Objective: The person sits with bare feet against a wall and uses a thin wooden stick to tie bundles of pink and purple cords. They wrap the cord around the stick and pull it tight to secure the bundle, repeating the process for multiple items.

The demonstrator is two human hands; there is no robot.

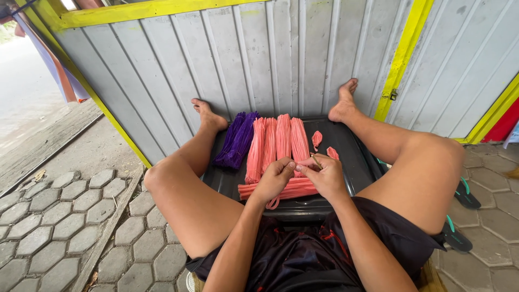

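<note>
On black tray [357, 157]: 4 upright pink strip bundles [276, 141] | 1 purple bundle [237, 139] | left hand [274, 179], right hand [326, 176] fingertips pinching pink strip [300, 164]

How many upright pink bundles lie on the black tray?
4 pink bundles stand side by side on the tray. The hands may hide more, and another pink pile lies crosswise below them.

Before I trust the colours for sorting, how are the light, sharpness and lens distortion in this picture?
Head view: soft, even daylight, no glare on the pink bundles or purple bundle; both hands are sharp; the wide lens bows the yellow frame and spreads the legs at the edges; the top-left street is overexposed.
</note>
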